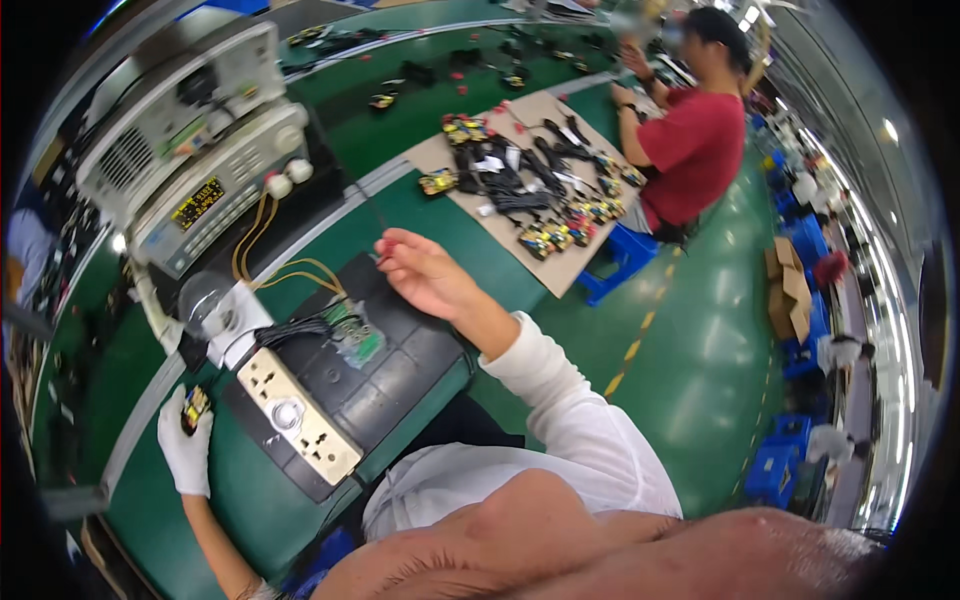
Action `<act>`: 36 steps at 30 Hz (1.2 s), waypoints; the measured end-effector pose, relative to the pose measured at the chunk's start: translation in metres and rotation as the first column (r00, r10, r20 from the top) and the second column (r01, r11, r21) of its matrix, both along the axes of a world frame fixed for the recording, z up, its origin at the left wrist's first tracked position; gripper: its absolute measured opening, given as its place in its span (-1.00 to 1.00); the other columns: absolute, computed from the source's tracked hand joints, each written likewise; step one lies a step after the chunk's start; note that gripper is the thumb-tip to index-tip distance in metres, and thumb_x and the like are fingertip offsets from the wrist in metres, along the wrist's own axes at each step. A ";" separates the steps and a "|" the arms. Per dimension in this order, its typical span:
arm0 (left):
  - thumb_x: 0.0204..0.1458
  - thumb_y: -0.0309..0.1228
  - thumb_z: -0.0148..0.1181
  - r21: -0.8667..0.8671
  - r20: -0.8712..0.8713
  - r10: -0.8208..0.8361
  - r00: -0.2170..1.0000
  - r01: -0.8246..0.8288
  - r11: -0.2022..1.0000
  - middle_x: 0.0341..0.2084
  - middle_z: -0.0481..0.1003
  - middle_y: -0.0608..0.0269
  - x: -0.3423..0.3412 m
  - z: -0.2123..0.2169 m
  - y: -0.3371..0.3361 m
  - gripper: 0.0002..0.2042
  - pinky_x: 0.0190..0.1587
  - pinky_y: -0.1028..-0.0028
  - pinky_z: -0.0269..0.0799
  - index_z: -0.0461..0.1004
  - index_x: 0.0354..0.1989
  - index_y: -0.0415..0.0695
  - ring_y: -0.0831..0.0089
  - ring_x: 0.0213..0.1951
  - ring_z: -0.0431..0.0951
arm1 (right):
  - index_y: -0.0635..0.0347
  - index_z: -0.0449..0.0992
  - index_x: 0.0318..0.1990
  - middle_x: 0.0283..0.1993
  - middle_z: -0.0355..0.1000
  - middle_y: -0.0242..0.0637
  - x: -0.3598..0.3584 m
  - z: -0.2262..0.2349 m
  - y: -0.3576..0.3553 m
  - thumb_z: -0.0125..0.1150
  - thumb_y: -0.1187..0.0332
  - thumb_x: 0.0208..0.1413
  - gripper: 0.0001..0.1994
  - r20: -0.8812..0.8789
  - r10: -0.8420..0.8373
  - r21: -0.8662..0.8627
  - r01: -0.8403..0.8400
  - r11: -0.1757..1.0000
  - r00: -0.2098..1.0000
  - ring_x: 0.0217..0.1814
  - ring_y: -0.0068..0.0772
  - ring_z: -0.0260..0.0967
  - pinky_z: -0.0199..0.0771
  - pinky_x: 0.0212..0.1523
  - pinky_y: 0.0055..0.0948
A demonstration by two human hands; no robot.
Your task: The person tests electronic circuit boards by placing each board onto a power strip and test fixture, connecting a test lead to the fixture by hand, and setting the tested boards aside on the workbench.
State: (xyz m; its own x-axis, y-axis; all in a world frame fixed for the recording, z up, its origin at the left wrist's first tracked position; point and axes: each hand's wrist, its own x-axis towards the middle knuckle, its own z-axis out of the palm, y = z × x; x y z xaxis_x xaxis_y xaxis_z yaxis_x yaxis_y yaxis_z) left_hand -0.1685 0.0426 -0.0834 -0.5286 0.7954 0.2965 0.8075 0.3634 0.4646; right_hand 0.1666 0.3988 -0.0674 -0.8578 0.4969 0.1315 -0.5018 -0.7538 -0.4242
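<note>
My left hand (184,450), in a white glove, is closed round a small circuit board with yellow and black parts (195,408) at the left edge of the green bench. Bare and raised over the far side of a black plastic case (400,345), my right hand (432,278) pinches a small red piece (384,246) at its fingertips; its exact kind is unclear. On the case lie a cream power strip (298,415), a green circuit board (368,347) in clear wrap and a bundle of black cable (292,332).
Bench instruments (205,195) with a lit display stand at the far left, tan wires running toward the case. A cardboard sheet (555,275) holds several cabled boards. A person in red (695,150) sits beyond, near a blue stool (622,262). A cardboard box (788,290) stands right.
</note>
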 end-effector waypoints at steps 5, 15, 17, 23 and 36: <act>-0.21 -0.54 0.43 -0.035 -0.025 0.029 0.999 -0.030 0.999 -0.07 0.53 0.02 0.009 0.010 0.004 -0.38 0.12 0.23 0.38 0.45 0.15 -0.22 0.07 -0.02 0.51 | 0.31 0.44 0.16 0.11 0.46 -0.13 0.002 0.000 0.000 0.15 0.57 0.25 -0.68 -0.096 0.039 -0.014 -0.040 0.999 0.995 0.03 -0.35 0.52 0.62 0.04 -0.52; -0.26 -0.48 0.51 0.046 0.127 0.115 0.985 -0.122 0.991 -0.21 0.55 0.15 0.014 0.015 0.006 -0.51 -0.17 0.35 0.46 0.53 -0.06 -0.20 0.24 -0.24 0.54 | 0.32 0.43 0.14 0.10 0.45 -0.13 0.000 0.007 -0.002 0.07 0.54 0.31 -0.73 -0.066 -0.021 -0.006 0.021 1.000 0.998 -0.01 -0.40 0.49 0.64 0.01 -0.53; -0.25 -0.46 0.51 0.016 0.137 0.161 0.977 -0.165 0.986 -0.23 0.56 0.14 0.015 0.015 0.007 -0.52 -0.17 0.36 0.46 0.52 -0.06 -0.19 0.25 -0.25 0.54 | 0.31 0.43 0.14 0.10 0.44 -0.15 0.000 0.008 -0.004 0.04 0.51 0.34 -0.74 -0.043 -0.051 0.007 0.052 0.999 0.998 -0.04 -0.45 0.45 0.63 -0.02 -0.53; -0.24 -0.45 0.52 0.083 0.114 0.111 0.987 -0.121 0.989 -0.21 0.57 0.10 0.016 0.013 0.008 -0.52 -0.11 0.33 0.49 0.51 -0.07 -0.21 0.21 -0.21 0.56 | 0.30 0.41 0.15 0.05 0.45 -0.18 -0.003 0.008 -0.004 0.05 0.45 0.36 -0.73 -0.049 -0.013 0.023 0.014 1.000 0.999 -0.06 -0.45 0.45 0.61 -0.04 -0.53; -0.21 -0.43 0.50 0.027 0.091 0.121 0.988 -0.124 0.992 -0.16 0.57 0.05 0.018 0.019 0.008 -0.52 -0.02 0.31 0.48 0.50 -0.06 -0.22 0.15 -0.14 0.58 | 0.38 0.39 0.18 0.08 0.45 -0.13 -0.005 0.005 -0.004 0.05 0.47 0.35 -0.69 0.053 -0.238 0.212 0.222 0.952 0.970 -0.01 -0.43 0.47 0.58 0.07 -0.46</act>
